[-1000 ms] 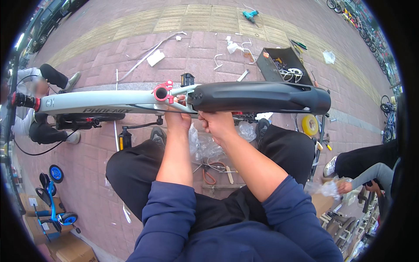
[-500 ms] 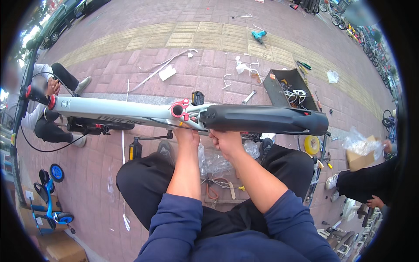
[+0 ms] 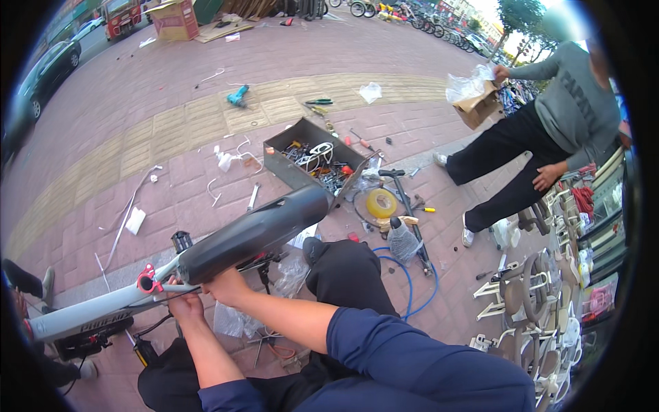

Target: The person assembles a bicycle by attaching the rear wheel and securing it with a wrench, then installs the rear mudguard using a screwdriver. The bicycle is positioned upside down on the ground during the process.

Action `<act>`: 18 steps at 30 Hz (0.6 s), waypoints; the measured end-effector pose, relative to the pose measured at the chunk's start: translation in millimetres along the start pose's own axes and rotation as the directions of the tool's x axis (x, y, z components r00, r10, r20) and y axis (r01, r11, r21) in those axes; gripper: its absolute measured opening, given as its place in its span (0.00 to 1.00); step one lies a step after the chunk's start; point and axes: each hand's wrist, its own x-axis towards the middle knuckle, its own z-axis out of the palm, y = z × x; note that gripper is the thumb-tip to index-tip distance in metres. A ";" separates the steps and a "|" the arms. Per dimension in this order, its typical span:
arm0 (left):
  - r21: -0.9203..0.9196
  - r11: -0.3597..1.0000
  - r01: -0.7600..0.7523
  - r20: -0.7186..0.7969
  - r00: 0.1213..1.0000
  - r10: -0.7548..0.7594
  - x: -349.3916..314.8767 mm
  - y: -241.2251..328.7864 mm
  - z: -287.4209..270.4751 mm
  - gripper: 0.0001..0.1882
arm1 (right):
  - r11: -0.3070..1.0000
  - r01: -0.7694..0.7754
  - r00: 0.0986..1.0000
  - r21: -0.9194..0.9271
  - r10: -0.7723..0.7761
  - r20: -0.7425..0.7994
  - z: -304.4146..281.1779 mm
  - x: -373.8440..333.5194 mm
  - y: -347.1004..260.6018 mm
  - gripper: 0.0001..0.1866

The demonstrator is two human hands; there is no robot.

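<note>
A pale grey bicycle frame (image 3: 96,307) slants in from the left edge, with a red clamp ring (image 3: 148,279) round its open tube. Above my hands a long black mudguard (image 3: 257,230) reaches toward the toolbox. My left hand (image 3: 185,304) is closed just beneath the frame, beside the clamp ring, its fingertips partly hidden. Tucked against the mudguard's underside, my right hand (image 3: 226,287) has curled fingers; whatever it grips is covered. A thin black cable runs close to my left hand. One black pedal (image 3: 182,241) shows beyond the frame, another (image 3: 145,351) near my left knee.
Past the mudguard stands an open metal toolbox (image 3: 295,172) full of tools. A yellow tape roll (image 3: 382,203), a wrench (image 3: 254,197) and a teal power drill (image 3: 237,96) lie on the paving. At right, a person (image 3: 549,130) holds a cardboard box (image 3: 477,106) beside stacked bicycle parts.
My view has swung to the right, so the bicycle appears lower left and tilted. The person with the box shows more fully. Both hands stay under the frame and mudguard.
</note>
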 end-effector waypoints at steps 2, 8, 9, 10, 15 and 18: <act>0.013 1.000 0.013 0.060 0.998 -0.014 -7.6 0.3 1.8 0.16 | 0.997 -0.072 0.997 -0.011 0.072 0.038 -3.0 0.0 -5.9 0.03; 0.027 1.000 -0.011 0.401 0.916 0.000 -45.7 8.5 33.2 0.34 | 0.901 0.208 0.978 -0.380 -0.199 0.064 -1.8 6.0 5.7 0.09; 0.016 1.000 0.023 0.505 0.863 -0.028 -51.3 19.7 34.5 0.36 | 0.891 0.206 0.978 -0.405 -0.176 0.109 -3.6 4.4 -6.9 0.10; 0.016 0.998 0.057 0.600 0.798 -0.055 -54.1 31.3 33.3 0.38 | 0.872 0.152 0.984 -0.465 -0.090 0.151 -5.8 1.2 -31.4 0.11; 0.151 0.983 -0.102 0.478 0.878 0.018 -49.0 12.2 30.7 0.34 | 0.948 -0.284 0.956 0.145 0.269 0.115 -0.8 11.4 -4.8 0.05; 0.438 0.855 -0.278 0.315 0.938 0.144 -43.7 7.2 39.0 0.28 | 0.880 -0.413 0.910 0.234 0.388 0.147 4.4 7.9 -23.2 0.03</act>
